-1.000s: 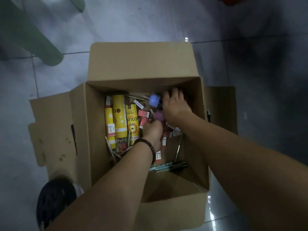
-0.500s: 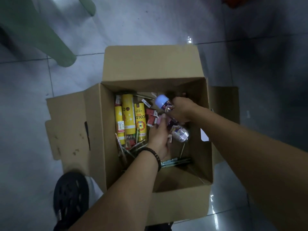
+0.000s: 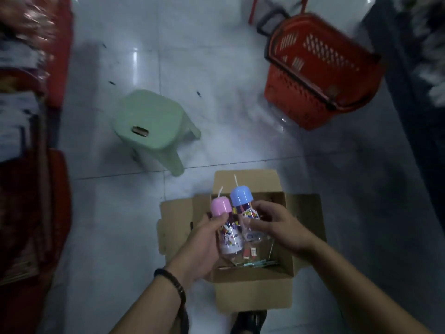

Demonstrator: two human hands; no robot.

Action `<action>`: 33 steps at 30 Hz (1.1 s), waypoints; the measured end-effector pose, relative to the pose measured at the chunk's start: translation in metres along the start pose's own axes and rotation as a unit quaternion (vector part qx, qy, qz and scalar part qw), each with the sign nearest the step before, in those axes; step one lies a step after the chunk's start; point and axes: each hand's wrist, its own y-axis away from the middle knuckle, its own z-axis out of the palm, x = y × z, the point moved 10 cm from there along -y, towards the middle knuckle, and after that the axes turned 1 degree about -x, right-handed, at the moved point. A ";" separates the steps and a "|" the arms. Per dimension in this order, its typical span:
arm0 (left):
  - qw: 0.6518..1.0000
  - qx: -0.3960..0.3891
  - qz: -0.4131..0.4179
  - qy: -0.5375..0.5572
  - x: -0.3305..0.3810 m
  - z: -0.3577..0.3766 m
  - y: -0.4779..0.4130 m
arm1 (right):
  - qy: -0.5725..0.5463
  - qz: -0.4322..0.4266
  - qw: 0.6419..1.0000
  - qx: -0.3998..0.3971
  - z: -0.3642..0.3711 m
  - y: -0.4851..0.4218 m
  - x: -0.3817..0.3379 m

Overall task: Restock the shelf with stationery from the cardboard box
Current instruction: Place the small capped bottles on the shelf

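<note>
Lower centre: left hand (image 3: 204, 239) fingers curled round pink-capped clear plastic bottle (image 3: 228, 235); right hand (image 3: 281, 225) pinches blue-capped clear plastic bottle (image 3: 243, 206). Carry both upright, apart, likely to blurred red shelf (image 3: 36, 68), left edge.

Left hand (image 3: 204, 242) curled in grip; right hand (image 3: 281, 227) fingers curled, pinching; both forearms extended forward.

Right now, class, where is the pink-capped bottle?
Lower centre of the head view: the left hand holds the pink-capped bottle over the cardboard box, left of the blue-capped bottle in the right hand.
</note>
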 end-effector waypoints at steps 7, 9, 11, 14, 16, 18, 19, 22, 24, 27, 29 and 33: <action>0.993 0.006 0.118 -0.016 0.140 0.036 0.216 | -0.045 -0.069 0.997 -0.006 0.091 0.133 -0.195; 0.988 0.009 0.152 0.003 0.164 0.033 0.279 | -0.065 -0.078 0.994 -0.032 0.126 0.165 -0.237; 0.982 -0.001 0.187 0.038 0.178 0.026 0.343 | -0.070 -0.093 0.991 -0.068 0.164 0.194 -0.276; 0.964 0.000 0.260 0.062 0.193 0.018 0.441 | -0.038 -0.122 0.983 -0.130 0.226 0.238 -0.327; 0.947 0.030 0.315 0.060 0.202 0.002 0.504 | -0.021 -0.131 0.977 -0.168 0.270 0.263 -0.358; 0.923 0.074 0.373 0.059 0.213 -0.019 0.562 | 0.018 -0.151 0.968 -0.201 0.318 0.286 -0.386; 0.910 0.097 0.398 0.057 0.217 -0.031 0.591 | 0.034 -0.163 0.962 -0.216 0.343 0.298 -0.401; 0.873 0.147 0.459 0.078 0.224 -0.072 0.673 | 0.074 -0.203 0.941 -0.260 0.422 0.333 -0.436; 0.847 0.181 0.492 0.091 0.224 -0.099 0.728 | 0.099 -0.228 0.924 -0.292 0.477 0.357 -0.450; 0.803 0.238 0.541 0.079 0.214 -0.144 0.812 | 0.138 -0.268 0.898 -0.321 0.563 0.394 -0.464; 0.776 0.282 0.560 0.071 0.203 -0.180 0.868 | 0.172 -0.299 0.875 -0.340 0.626 0.422 -0.467; 0.725 0.372 0.578 0.042 0.179 -0.255 0.974 | 0.200 -0.341 0.840 -0.371 0.749 0.473 -0.468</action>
